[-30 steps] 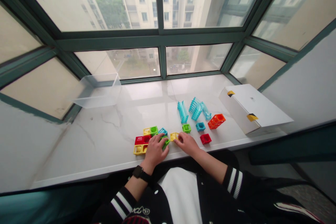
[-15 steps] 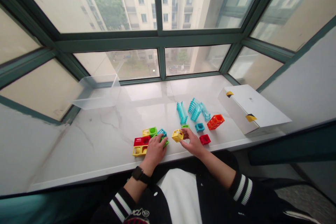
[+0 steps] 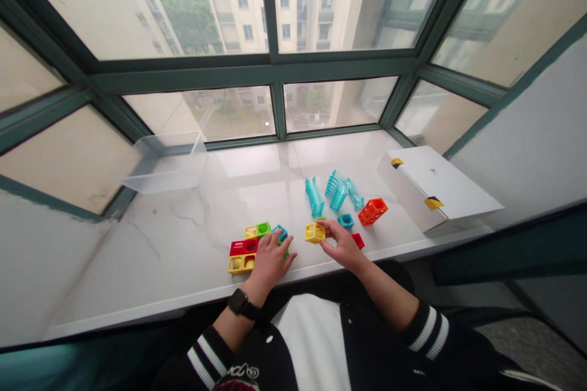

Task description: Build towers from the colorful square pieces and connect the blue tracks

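My right hand [image 3: 343, 245] pinches a yellow cube block [image 3: 315, 233], hollow with open sides, just above the sill. Its fingers partly cover a red block [image 3: 358, 241] and a green block [image 3: 320, 219] behind. My left hand [image 3: 274, 256] rests over the right end of a cluster of blocks, fingers spread and nothing gripped. In that cluster are red blocks [image 3: 243, 247], yellow blocks [image 3: 241, 264], a green block [image 3: 263, 229] and a blue block [image 3: 279, 231]. Another green piece is mostly hidden under the left fingers.
Clear blue track pieces [image 3: 337, 190] lie behind my right hand, near a blue block [image 3: 345, 220] and an orange-red block tower [image 3: 373, 211]. A white box [image 3: 440, 186] stands at the right. The clear plastic bin [image 3: 167, 180] is at the back left, by the window.
My right hand has moved slightly right with the yellow block and turned it. The left hand's fingers have spread and shifted a little over the cluster. The view has shifted slightly.
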A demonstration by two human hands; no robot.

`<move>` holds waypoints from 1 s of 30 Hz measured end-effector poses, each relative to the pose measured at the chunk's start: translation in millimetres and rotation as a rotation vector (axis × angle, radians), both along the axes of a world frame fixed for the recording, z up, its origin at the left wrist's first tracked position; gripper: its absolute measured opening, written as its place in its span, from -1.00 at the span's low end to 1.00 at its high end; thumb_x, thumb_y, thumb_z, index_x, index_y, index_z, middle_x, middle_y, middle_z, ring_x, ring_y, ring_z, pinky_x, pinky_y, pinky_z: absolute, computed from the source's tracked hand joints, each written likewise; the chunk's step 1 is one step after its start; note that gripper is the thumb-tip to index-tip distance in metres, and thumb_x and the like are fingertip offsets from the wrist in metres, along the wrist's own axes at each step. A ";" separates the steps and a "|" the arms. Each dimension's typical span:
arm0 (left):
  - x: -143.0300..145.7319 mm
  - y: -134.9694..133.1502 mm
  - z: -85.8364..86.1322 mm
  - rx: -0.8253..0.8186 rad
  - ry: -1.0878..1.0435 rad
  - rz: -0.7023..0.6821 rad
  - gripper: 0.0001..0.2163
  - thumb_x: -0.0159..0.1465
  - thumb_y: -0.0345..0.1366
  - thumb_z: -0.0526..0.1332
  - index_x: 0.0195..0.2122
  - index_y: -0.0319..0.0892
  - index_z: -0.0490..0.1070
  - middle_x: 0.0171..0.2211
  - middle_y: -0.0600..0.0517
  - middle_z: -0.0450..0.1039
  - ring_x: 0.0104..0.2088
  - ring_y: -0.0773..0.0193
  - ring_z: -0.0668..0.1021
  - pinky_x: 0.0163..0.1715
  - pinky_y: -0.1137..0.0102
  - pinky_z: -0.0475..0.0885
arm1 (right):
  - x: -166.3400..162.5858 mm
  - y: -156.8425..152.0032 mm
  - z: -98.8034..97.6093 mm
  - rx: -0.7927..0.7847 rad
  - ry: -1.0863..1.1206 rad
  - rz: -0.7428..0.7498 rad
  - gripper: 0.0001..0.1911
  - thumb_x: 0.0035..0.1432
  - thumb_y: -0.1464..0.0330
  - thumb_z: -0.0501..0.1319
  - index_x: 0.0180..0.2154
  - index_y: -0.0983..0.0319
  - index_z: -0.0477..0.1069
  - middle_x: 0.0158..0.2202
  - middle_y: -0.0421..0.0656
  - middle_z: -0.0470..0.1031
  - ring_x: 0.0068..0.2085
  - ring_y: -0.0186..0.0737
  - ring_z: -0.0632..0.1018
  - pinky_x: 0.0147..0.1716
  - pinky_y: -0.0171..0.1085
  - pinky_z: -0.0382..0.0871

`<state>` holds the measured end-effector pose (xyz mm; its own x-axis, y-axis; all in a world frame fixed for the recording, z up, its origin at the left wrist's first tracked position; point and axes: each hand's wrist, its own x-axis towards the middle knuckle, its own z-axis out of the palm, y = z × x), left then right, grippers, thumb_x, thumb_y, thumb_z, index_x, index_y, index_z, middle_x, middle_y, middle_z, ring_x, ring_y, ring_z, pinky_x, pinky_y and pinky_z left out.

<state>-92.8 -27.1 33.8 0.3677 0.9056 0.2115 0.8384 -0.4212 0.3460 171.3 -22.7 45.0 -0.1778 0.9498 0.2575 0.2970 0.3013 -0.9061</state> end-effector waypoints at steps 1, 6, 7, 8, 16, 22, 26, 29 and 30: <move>1.6 0.4 3.9 -0.024 -0.112 0.001 -0.60 0.37 -0.11 0.31 0.21 -0.02 0.54 0.24 -0.21 0.42 0.24 -0.21 0.43 0.27 -0.11 0.30 | -0.9 -1.0 0.9 -0.022 0.021 0.023 -0.46 0.20 0.41 0.30 0.21 0.12 0.42 0.15 -0.02 0.52 0.02 -0.07 0.64 0.06 -0.05 0.60; 16.6 4.5 14.4 -0.592 -0.913 0.000 -0.48 0.44 0.13 0.14 0.29 -0.04 0.42 0.21 -0.16 0.49 0.16 -0.06 0.56 0.16 0.01 0.50 | -11.2 -6.5 9.9 -0.159 0.162 0.168 -0.47 0.23 0.38 0.32 0.23 0.14 0.39 0.11 -0.02 0.59 0.02 -0.08 0.66 0.03 -0.08 0.58; 20.0 4.7 14.0 -0.729 -1.051 0.003 -0.45 0.42 0.17 0.16 0.27 -0.06 0.44 0.18 -0.17 0.51 0.12 -0.06 0.59 0.09 0.04 0.55 | -13.5 -7.4 12.3 -0.161 0.168 0.189 -0.47 0.23 0.38 0.33 0.23 0.14 0.39 0.10 -0.03 0.59 0.01 -0.09 0.66 0.03 -0.09 0.57; 22.9 4.4 13.0 -0.836 -1.162 0.009 -0.44 0.38 0.19 0.21 0.23 -0.08 0.46 0.16 -0.18 0.53 0.10 -0.07 0.61 0.04 0.07 0.57 | -15.5 -8.1 14.5 -0.150 0.164 0.205 -0.47 0.23 0.38 0.33 0.22 0.14 0.40 0.10 -0.04 0.60 0.00 -0.10 0.66 0.02 -0.09 0.57; 26.5 -1.1 10.8 -0.847 -1.416 0.055 -0.49 0.27 0.01 0.44 0.15 -0.13 0.48 0.08 -0.16 0.58 0.08 -0.02 0.63 0.04 0.13 0.59 | -18.9 -8.7 15.6 -0.097 0.115 0.180 -0.45 0.29 0.32 0.31 0.29 0.05 0.37 0.26 -0.03 0.42 0.03 -0.14 0.60 -0.05 -0.14 0.58; 30.6 -1.0 11.1 -0.651 -1.281 0.054 -0.49 0.23 -0.06 0.49 0.13 -0.10 0.44 0.08 -0.14 0.59 0.08 0.02 0.65 0.13 0.12 0.55 | -28.7 -9.9 11.3 -0.155 0.091 0.132 -0.43 0.27 0.17 0.39 0.26 0.08 0.39 0.22 0.00 0.43 0.01 -0.11 0.61 -0.04 -0.10 0.63; 33.9 -4.7 9.0 -0.626 -1.235 0.002 -0.53 0.26 -0.06 0.45 0.10 -0.09 0.40 0.07 -0.14 0.58 0.06 0.02 0.66 0.13 0.08 0.57 | -27.2 -8.7 17.8 -0.096 0.046 0.147 -0.52 0.33 0.14 0.35 0.21 0.10 0.45 0.10 -0.04 0.49 0.01 -0.11 0.62 0.02 -0.09 0.63; 30.5 -6.9 8.9 -0.587 -1.168 -0.020 -0.48 0.26 -0.08 0.45 0.18 -0.07 0.38 0.17 -0.17 0.51 0.09 0.03 0.64 0.14 0.06 0.56 | -9.1 -3.5 23.2 -0.030 -0.028 0.142 -0.54 0.34 0.19 0.33 0.23 0.08 0.44 0.14 -0.03 0.50 0.10 -0.06 0.60 0.07 -0.07 0.61; 28.2 -7.3 8.7 -0.562 -1.136 -0.013 -0.47 0.26 -0.09 0.45 0.20 -0.06 0.37 0.19 -0.18 0.49 0.10 0.03 0.63 0.14 0.06 0.56 | -0.1 -1.4 24.8 -0.007 -0.071 0.123 -0.55 0.34 0.21 0.34 0.22 0.08 0.45 0.15 -0.03 0.51 0.14 -0.04 0.58 0.08 -0.06 0.60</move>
